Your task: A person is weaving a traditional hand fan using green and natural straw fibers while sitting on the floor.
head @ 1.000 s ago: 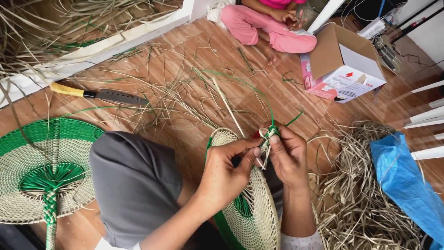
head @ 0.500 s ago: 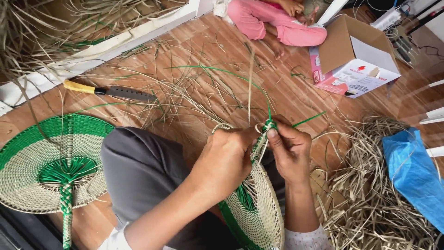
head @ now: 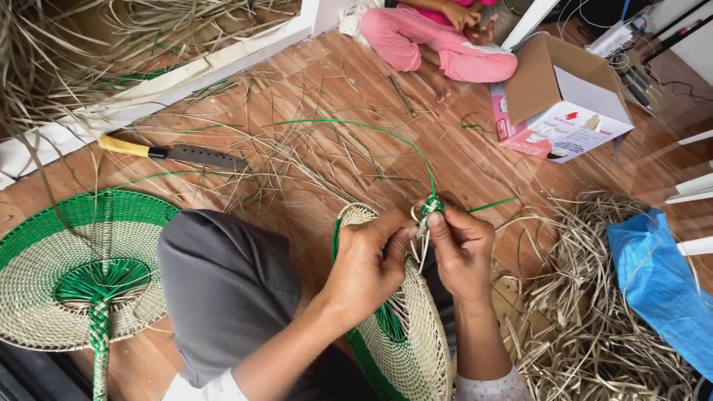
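1. Half-woven fan (head: 412, 327) lies across the person's lap, just right of the grey-clad knee (head: 223, 289); it is a rounded disc of pale straw coils with a green band along its left rim and a green patch near its middle.
2. Its far edge is unfinished: loose pale strands stick out there, and a green strip (head: 386, 134) arcs up from the rim and curves away over the floor.
3. Left hand (head: 368, 267) grips the upper edge of the fan, fingers curled tight around the rim and the pale strands, thumb pressing toward the other hand.
4. Right hand (head: 464, 249) pinches the green-and-pale knot at the rim, thumb and forefinger closed narrowly on the strands; the 2 hands nearly touch.
5. Finished fan (head: 67, 267) rests on the wooden floor (head: 483, 160) to the left, with a green outer band, a pale ring, a green centre and a plaited green handle.
6. Knife (head: 174, 154) with a yellow handle lies farther off among scattered straw.
7. Heap of pale straw (head: 587, 319) sits to the right, touching a blue plastic bag (head: 657, 286).
8. Open cardboard box (head: 561, 96) stands beyond, beside another person in pink trousers (head: 423, 41).
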